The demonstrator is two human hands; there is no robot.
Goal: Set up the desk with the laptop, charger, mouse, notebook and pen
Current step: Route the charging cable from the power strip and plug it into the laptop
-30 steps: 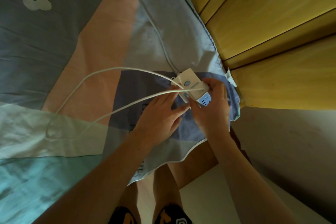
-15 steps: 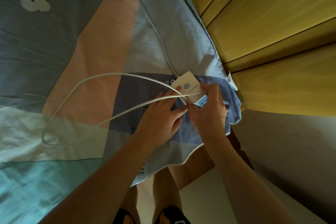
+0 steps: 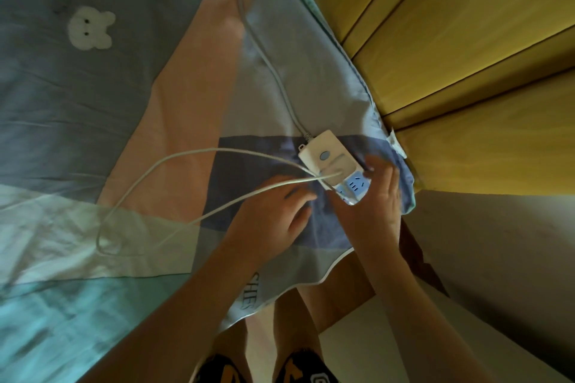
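Nearest the camera: bare legs and dark patterned shorts (image 3: 264,370) at the frame's bottom, both forearms reaching fwd over a patchwork bed sheet (image 3: 155,102). No desk, laptop, mouse, notebook or pen in view, so by my read the setup is early, w/ only the charger step under way and everything else left to do. Left hand (image 3: 273,211) lies palm-down on the sheet, fingers loosely curled and partly spread; a thin white cord (image 3: 161,162) runs over or through its fingertips, but whether it's pinched there can't be told. Right hand (image 3: 378,199) is half open, cupped around the near end of a white power strip (image 3: 334,163), thumb on the far side, fingers under or beside the blue socket face, so it seems to be steadying the strip rather than gripping hard. The cord's two runs meet at the strip's middle, where the charger plug looks seated or nearly so; exact contact is too small to judge. Further left the cord loops out wide across the sheet and back. Beyond the strip its own thicker grey cable (image 3: 264,56) runs away up the bed. Far right: yellow padded panels (image 3: 451,56), prob. a headboard; a white bear print (image 3: 90,28) sits far left.
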